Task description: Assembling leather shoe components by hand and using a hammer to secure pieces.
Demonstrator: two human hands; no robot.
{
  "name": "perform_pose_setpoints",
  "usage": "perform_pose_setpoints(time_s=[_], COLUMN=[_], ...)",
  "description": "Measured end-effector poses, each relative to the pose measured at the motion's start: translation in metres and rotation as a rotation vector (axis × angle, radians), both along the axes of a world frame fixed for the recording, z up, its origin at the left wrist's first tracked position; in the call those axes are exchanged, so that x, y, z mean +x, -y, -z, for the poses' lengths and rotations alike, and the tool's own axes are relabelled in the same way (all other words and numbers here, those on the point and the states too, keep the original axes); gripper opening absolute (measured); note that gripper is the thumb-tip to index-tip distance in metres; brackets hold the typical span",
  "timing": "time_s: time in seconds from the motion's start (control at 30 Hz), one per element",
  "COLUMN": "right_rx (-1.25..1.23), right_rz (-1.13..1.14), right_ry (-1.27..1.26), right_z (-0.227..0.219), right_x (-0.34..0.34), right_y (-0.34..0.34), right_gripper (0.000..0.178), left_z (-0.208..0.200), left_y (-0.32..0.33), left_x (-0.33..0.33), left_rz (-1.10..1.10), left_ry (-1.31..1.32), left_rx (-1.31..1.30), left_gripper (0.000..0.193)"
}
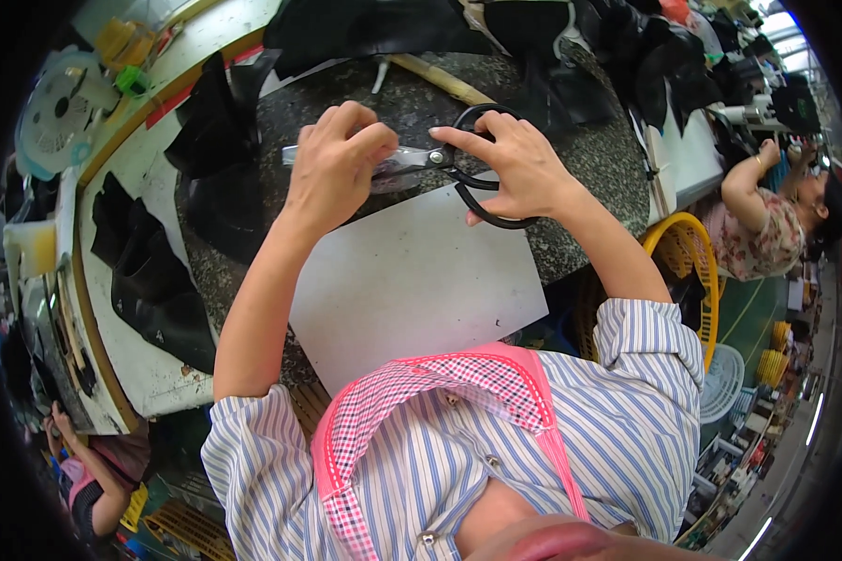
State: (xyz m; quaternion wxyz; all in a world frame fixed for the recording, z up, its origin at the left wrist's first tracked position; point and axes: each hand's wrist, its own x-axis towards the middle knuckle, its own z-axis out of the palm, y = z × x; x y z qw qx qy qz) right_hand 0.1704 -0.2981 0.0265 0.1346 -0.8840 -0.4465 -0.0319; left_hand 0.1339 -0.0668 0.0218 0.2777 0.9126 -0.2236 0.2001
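A pair of scissors (437,157) with black loop handles lies above the speckled dark work surface, its blades pointing left. My right hand (526,170) grips the handles, thumb and fingers in the loops, which are spread apart. At the blade end, my left hand (335,166) is closed with its fingers curled and thumb bent in; what it pinches is hidden. Something clear, like plastic film (398,183), shows beside that hand under the blades. Below both hands lies a white board (412,280) with small dark specks.
Black sheet pieces lie at the left (145,271) and along the far side (374,26). A wooden-handled tool (440,79) rests beyond the scissors. At the right stands a yellow basket (711,309). One co-worker (767,210) is at the right, another (98,477) at the lower left.
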Motion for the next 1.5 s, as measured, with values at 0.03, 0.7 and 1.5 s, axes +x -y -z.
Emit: perform_pose_setpoints(time_s=[0.03, 0.7, 1.5], right_rx=[-0.007, -0.041, -0.112], right_rz=[0.010, -0.047, 0.627], right_ry=[-0.032, 0.046, -0.084], right_z=[-0.002, -0.008, 0.024], right_x=[0.000, 0.018, -0.019], right_y=[0.000, -0.001, 0.130], right_gripper=[0.085, 0.084, 0.043], left_z=[0.001, -0.010, 0.030], left_y=[0.000, -0.004, -0.055], left_x=[0.002, 0.010, 0.016], left_rz=[0.031, 0.066, -0.049], left_ry=[-0.004, -0.285, -0.432], left_rx=[-0.077, -0.250, -0.923], left_gripper=[0.012, 0.008, 0.009])
